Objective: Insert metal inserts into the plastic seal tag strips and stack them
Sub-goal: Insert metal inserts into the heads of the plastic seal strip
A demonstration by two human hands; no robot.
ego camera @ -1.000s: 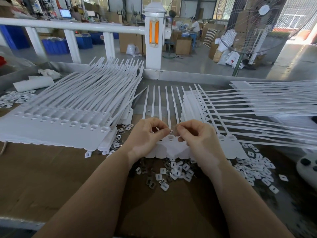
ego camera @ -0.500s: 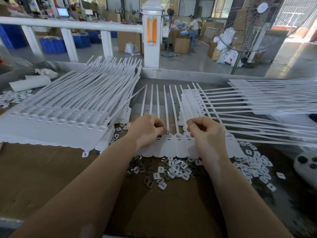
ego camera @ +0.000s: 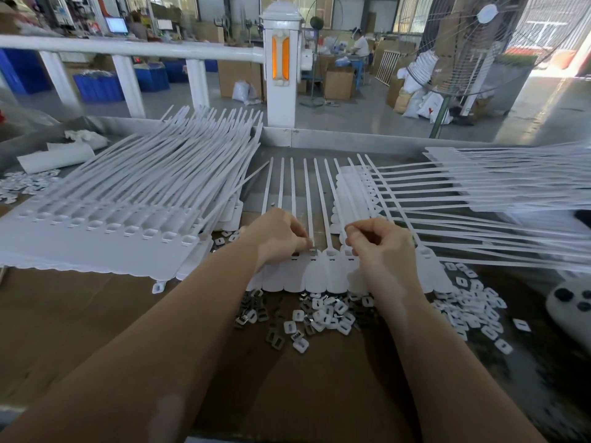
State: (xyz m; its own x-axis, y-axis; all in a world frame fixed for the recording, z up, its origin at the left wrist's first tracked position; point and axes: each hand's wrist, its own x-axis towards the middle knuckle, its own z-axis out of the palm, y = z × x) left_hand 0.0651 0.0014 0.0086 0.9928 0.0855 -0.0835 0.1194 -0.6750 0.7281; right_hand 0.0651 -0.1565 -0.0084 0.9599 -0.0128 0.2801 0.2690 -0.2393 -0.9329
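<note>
Seating a metal insert (ego camera: 312, 250) into the strip (ego camera: 315, 273) at table centre: left hand (ego camera: 275, 238) pinches it, right hand (ego camera: 377, 244) curled, contents unclear. Left of strip, tall finished stack (ego camera: 96, 238); right, more strips (ego camera: 495, 187); loose inserts (ego camera: 319, 318) remain.

The seal tag strips (ego camera: 319, 273) were plain white; just nearer than them, loose inserts (ego camera: 275, 338) were dull silver-grey and caps (ego camera: 323, 316) white, on a brown tabletop (ego camera: 80, 314).
</note>
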